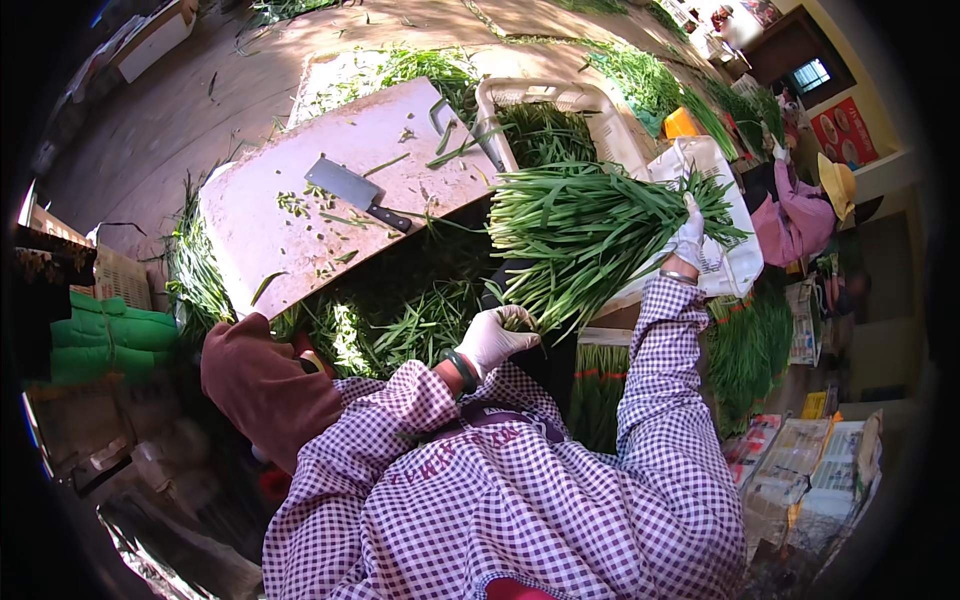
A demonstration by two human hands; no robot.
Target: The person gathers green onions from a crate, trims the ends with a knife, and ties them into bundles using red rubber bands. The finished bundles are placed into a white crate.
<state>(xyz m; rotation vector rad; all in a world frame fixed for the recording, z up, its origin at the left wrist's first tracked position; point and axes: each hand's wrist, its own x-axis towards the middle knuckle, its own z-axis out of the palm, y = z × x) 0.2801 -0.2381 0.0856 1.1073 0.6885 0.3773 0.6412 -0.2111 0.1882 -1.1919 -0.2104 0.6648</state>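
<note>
My right hand [688,236], in a white glove, grips a big bunch of garlic chives [581,232] near its leafy end. The pale cut ends fan out to the left, over the side of a white plastic crate [491,94] filled with more greens. Close to my body, just below the bunch, my left hand [496,337] is gloved too. Its fingers curl around a few green blades [516,321]. A cleaver [345,185] with a dark handle lies flat on the cutting board [247,217], among small chopped stem pieces.
Loose leaves [420,330] lie below the board's near edge. A second white crate [739,255] stands under my right hand. Banded chive bundles [750,352] are at the right, near a co-worker in a yellow hat [802,202]. Green padded fabric [112,337] sits at the left.
</note>
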